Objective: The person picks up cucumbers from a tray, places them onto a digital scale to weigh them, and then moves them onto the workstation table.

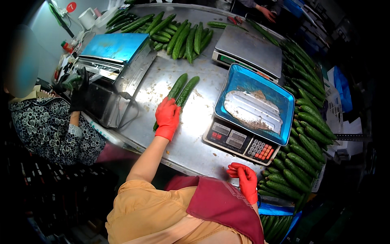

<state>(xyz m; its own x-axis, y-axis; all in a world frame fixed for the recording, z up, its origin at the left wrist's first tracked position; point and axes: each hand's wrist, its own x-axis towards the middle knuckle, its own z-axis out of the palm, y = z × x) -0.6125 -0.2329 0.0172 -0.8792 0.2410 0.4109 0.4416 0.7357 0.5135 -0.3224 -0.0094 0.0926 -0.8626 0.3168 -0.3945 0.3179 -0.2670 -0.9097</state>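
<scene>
Two green cucumbers [188,90] lie side by side on the metal table. My left hand [167,116], in a red rubber glove, is closed over their near ends, and a bit of cucumber shows beyond its left side. My right hand [243,179], also in a red glove, hovers by the table's front edge with its fingers loosely bent and apart, holding nothing I can see. Nearest to it are a digital scale [239,140] with a blue tray [288,118] on top and the heap of cucumbers [298,168] at the right.
More cucumbers [178,38] are piled at the back. A second flat scale [250,49] stands behind the blue tray. At left is a wrapping machine with a blue top [115,45]; a person in a patterned top [53,126] and dark gloves works beside it. Another person's hand [266,13] shows at the far side.
</scene>
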